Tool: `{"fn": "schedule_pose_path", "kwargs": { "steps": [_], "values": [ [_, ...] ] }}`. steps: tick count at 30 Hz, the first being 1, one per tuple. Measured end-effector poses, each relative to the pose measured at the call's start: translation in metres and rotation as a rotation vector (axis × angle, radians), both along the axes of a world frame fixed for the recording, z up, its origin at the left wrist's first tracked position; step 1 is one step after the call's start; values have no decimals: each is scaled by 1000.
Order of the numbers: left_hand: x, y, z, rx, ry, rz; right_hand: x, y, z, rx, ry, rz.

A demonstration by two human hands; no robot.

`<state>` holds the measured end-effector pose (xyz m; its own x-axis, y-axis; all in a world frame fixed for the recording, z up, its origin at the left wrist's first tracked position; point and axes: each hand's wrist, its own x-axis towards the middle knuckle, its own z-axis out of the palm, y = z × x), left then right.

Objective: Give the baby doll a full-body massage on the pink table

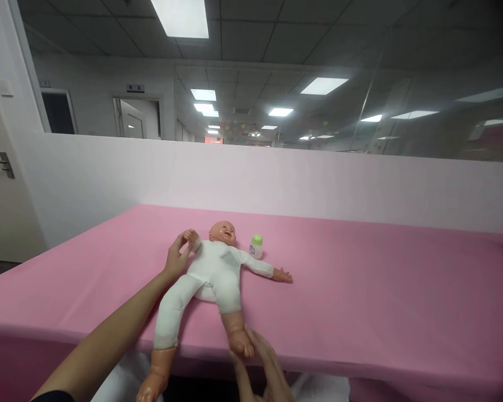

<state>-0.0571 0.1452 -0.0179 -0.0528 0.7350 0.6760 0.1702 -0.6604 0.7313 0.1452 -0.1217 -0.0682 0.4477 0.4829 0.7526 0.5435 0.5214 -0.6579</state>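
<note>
A baby doll (213, 262) with a cloth body lies on its back on the pink-covered table, its head pointing away from me. My left hand (176, 258) is closed around the doll's hand at the left, with the fingertips partly hidden. At the front edge, my right hand (266, 365) holds the doll's foot on the right, thumb on one side and fingers on the other. The doll's other leg hangs over the table edge, and its other arm stretches out to the right. Beside the head stands a small jar with a green lid (256, 247), touched by neither hand.
The pink table cover (381, 296) reaches back to a low white wall (276, 178) with glass above it. A door with a metal handle (6, 165) is at the far left. My knees in white trousers are under the front edge.
</note>
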Motion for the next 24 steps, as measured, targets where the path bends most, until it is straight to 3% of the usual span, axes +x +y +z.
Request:
{"fn": "schedule_pose_path", "kwargs": {
  "steps": [2, 6, 9, 13, 19, 24],
  "values": [
    [1, -4, 0, 53, 213, -38, -2, 19, 17, 71, -63, 62],
    [-2, -4, -3, 152, 525, -134, -6, 54, 49, 25, -115, 191],
    [-4, 0, -5, 194, 566, -143, -12, 76, 61, -39, -93, 284],
    [-5, 3, -9, 185, 543, -148, -23, 89, 62, -89, -67, 382],
    [-2, 2, -12, 133, 455, -63, -24, 72, 57, -105, 105, 511],
    [0, 12, -15, -1, 134, 22, -11, 31, 48, -81, 182, 627]
  ]
}}
